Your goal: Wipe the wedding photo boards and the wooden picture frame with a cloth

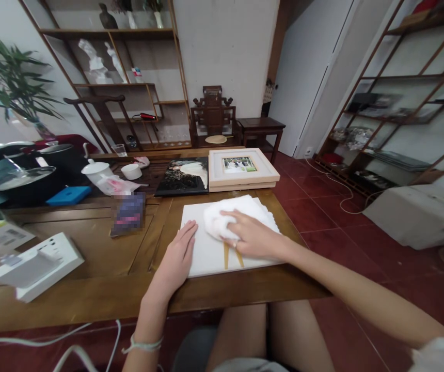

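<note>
A flat white panel (203, 262) lies on the wooden table before me, with two tan strips (226, 257) showing on its lower part. My right hand (250, 235) grips a bunched white cloth (222, 213) and presses it against the panel. Part of the cloth spreads over the panel's far right side and hides that area. At the panel's left edge rests my left hand (178, 257), its fingers stretched out flat and holding nothing.
Beyond the panel lie a framed photo (245, 178) and a dark picture board (171, 181). Leftward on the table (101, 281) are a white power strip (53, 263), a blue box (69, 195), a white teapot (96, 169) and a lidded pan (26, 181). White cables hang below its front edge.
</note>
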The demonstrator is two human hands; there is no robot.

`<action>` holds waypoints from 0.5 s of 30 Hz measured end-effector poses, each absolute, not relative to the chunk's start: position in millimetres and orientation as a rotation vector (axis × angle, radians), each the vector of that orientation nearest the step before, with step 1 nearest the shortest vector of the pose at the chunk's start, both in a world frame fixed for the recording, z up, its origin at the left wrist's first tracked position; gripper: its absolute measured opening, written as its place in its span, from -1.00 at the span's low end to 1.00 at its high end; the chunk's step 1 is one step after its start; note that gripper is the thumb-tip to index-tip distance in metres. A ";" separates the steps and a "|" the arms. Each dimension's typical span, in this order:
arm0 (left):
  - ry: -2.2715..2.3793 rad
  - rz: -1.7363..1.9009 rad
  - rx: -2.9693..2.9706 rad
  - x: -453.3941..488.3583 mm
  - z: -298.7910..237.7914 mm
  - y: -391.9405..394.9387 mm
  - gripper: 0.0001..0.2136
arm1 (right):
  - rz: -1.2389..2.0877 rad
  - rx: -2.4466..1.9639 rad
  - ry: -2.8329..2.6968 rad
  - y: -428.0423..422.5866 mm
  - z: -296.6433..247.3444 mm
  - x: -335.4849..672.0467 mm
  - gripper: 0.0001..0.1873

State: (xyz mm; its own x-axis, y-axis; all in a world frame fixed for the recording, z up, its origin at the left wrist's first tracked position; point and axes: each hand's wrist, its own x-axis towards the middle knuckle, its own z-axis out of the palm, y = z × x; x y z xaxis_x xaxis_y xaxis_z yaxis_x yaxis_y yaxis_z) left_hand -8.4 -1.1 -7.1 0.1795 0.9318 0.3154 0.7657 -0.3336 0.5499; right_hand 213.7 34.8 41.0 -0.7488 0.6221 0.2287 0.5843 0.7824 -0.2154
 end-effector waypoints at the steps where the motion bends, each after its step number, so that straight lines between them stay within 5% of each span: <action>1: 1.626 0.894 2.189 -8.3 -6.8 -1.4 -0.56 | 0.168 -0.962 -2.667 47.0 39.8 211.5 -0.75; 7: 1.618 0.911 2.178 -8.0 -6.6 -1.7 -0.58 | 0.109 -1.015 -2.671 66.3 38.7 191.8 -0.74; 15: 1.612 0.883 2.215 -10.7 -10.5 1.9 -0.56 | 0.107 -0.697 -2.900 -30.2 48.5 195.3 -0.78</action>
State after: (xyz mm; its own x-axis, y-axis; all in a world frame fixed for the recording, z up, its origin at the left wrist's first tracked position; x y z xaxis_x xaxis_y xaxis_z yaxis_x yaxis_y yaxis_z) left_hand -10.7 1.9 -10.5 0.1986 0.9269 0.3184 0.7674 -0.3492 0.5378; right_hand 195.3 -30.2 48.5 -0.8791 0.4570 0.1356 0.4457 0.8889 -0.1060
